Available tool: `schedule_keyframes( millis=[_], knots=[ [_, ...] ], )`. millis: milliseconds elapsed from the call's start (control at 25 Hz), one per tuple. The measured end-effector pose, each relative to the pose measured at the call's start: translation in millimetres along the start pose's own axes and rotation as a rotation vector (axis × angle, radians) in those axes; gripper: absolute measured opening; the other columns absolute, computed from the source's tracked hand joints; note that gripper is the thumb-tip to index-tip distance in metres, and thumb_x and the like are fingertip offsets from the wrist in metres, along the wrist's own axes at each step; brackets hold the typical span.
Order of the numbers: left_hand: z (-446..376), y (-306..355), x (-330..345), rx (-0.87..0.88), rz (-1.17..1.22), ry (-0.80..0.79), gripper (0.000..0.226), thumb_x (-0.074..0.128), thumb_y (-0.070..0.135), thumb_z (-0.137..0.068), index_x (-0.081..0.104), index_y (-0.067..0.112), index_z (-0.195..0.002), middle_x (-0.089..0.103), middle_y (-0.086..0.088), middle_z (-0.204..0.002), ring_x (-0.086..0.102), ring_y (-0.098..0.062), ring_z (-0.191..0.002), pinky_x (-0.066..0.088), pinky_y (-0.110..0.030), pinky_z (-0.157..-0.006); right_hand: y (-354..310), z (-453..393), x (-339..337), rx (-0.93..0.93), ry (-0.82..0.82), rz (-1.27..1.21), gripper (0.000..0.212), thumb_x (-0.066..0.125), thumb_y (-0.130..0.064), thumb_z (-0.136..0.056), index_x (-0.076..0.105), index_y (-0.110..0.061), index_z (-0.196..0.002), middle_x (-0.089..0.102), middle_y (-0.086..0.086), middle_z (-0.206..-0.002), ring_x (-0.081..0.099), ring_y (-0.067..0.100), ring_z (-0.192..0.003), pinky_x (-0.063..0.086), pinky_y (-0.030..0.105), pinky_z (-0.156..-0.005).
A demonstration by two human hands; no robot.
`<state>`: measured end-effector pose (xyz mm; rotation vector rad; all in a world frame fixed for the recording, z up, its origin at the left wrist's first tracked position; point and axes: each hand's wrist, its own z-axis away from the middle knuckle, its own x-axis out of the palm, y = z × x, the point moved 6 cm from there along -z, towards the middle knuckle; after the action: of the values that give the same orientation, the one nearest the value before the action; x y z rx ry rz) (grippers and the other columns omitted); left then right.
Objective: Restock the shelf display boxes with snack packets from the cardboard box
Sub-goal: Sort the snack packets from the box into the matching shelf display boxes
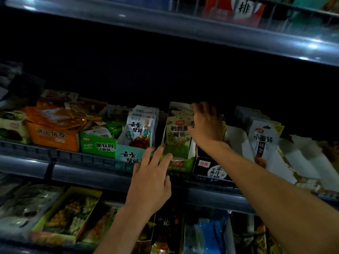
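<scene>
A dim shop shelf (88,167) carries a row of display boxes. My right hand (206,125) reaches into the green-and-white display box (183,163), fingers curled round the snack packets (178,136) standing in it. My left hand (152,180), fingers spread and relaxed, touches that box's front left corner.

Dark open gap above the display boxes (180,142) — upper shelf (183,28) overhead
</scene>
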<state>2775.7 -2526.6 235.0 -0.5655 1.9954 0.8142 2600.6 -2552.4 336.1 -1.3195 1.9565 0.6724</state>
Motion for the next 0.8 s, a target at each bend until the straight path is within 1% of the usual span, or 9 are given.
schedule_keyframes(
  millis=[80, 160, 240, 320, 400, 480, 560, 680, 800],
  knots=[
    [0.0, -0.7, 2.0, -0.004, -0.005, 0.008, 0.058, 0.048, 0.031, -0.098, 0.025, 0.032, -0.151, 0.006, 0.01, -0.163, -0.003, -0.018, -0.15, 0.022, -0.044, -0.118, -18.3, 9.7, -6.8, -0.225, -0.08, 0.029, 0.032, 0.049, -0.031, -0.099, 0.051, -0.019, -0.129, 0.05, 0.006, -0.136, 0.044, 0.028, -0.125, 0.029, 0.04, -0.104],
    [0.6, -0.1, 3.8, -0.007, -0.009, 0.015, 0.059, 0.049, 0.031, -0.097, 0.025, 0.032, -0.151, 0.007, 0.008, -0.163, -0.003, -0.019, -0.15, 0.022, -0.045, -0.118, -38.3, 26.4, -0.4, -0.437, -0.281, 0.074, 0.03, 0.039, -0.036, -0.103, 0.057, -0.021, -0.12, 0.058, 0.0, -0.127, 0.045, 0.023, -0.12, 0.026, 0.039, -0.103],
    [1.3, 1.5, 3.0, -0.007, -0.008, 0.021, 0.061, 0.05, 0.029, -0.096, 0.025, 0.031, -0.151, 0.007, 0.008, -0.163, -0.004, -0.019, -0.15, 0.022, -0.045, -0.118, -42.3, 31.9, 13.7, -0.452, -0.411, 0.233, 0.034, 0.038, -0.039, -0.102, 0.058, -0.024, -0.124, 0.057, -0.003, -0.13, 0.04, 0.022, -0.122, 0.023, 0.041, -0.102],
    [1.5, 2.5, 1.9, -0.002, -0.013, 0.025, 0.062, 0.05, 0.027, -0.096, 0.022, 0.031, -0.151, 0.003, 0.009, -0.163, -0.008, -0.018, -0.149, 0.02, -0.044, -0.119, -38.7, 28.1, 17.7, -0.342, -0.463, 0.326, 0.037, 0.038, -0.039, -0.101, 0.054, -0.025, -0.131, 0.054, -0.001, -0.134, 0.037, 0.024, -0.126, 0.022, 0.044, -0.104],
    [1.3, 3.1, 3.9, -0.004, -0.014, 0.016, 0.063, 0.051, 0.026, -0.096, 0.022, 0.03, -0.151, 0.002, 0.009, -0.164, -0.009, -0.017, -0.147, 0.02, -0.044, -0.118, -43.8, 28.7, 18.0, -0.371, -0.55, 0.238, 0.031, 0.032, -0.037, -0.104, 0.058, -0.026, -0.116, 0.061, -0.001, -0.119, 0.047, 0.025, -0.117, 0.024, 0.045, -0.104],
    [0.4, 2.0, 4.8, 0.012, -0.025, 0.043, 0.065, 0.06, 0.023, -0.089, 0.033, 0.026, -0.148, 0.015, 0.005, -0.163, -0.001, -0.018, -0.145, 0.03, -0.048, -0.114, -52.4, 38.7, 19.4, -0.466, -0.694, 0.16, 0.034, 0.026, -0.034, -0.106, 0.059, -0.024, -0.101, 0.059, -0.003, -0.096, 0.054, 0.024, -0.102, 0.027, 0.046, -0.106],
    [1.3, 1.8, 4.2, 0.013, -0.011, 0.076, 0.068, 0.069, 0.021, -0.081, 0.042, 0.023, -0.143, 0.028, 0.001, -0.16, 0.008, -0.02, -0.142, 0.038, -0.051, -0.108, -52.1, 49.3, 23.3, -0.489, -0.817, 0.196, 0.041, 0.021, -0.033, -0.106, 0.058, -0.022, -0.121, 0.061, 0.0, -0.114, 0.053, 0.024, -0.118, 0.014, 0.053, -0.115],
    [1.0, 0.2, 9.1, 0.003, -0.031, 0.013, 0.068, 0.057, 0.024, -0.091, 0.024, 0.028, -0.151, 0.005, 0.007, -0.164, -0.005, -0.02, -0.149, 0.022, -0.047, -0.118, -50.1, 55.0, 28.4, -0.475, -0.857, 0.288, 0.048, 0.015, -0.036, -0.106, 0.041, -0.026, -0.145, 0.044, -0.003, -0.149, 0.031, 0.022, -0.143, -0.012, 0.059, -0.116],
    [1.1, 2.3, 5.0, 0.0, -0.046, 0.0, 0.068, 0.053, 0.025, -0.095, 0.017, 0.029, -0.153, -0.003, 0.008, -0.164, -0.011, -0.02, -0.15, 0.017, -0.046, -0.12, -48.9, 54.8, 28.5, -0.446, -0.865, 0.278, 0.05, 0.012, -0.039, -0.106, 0.036, -0.028, -0.148, 0.038, 0.0, -0.154, 0.024, 0.023, -0.147, -0.015, 0.06, -0.115]
  ],
)
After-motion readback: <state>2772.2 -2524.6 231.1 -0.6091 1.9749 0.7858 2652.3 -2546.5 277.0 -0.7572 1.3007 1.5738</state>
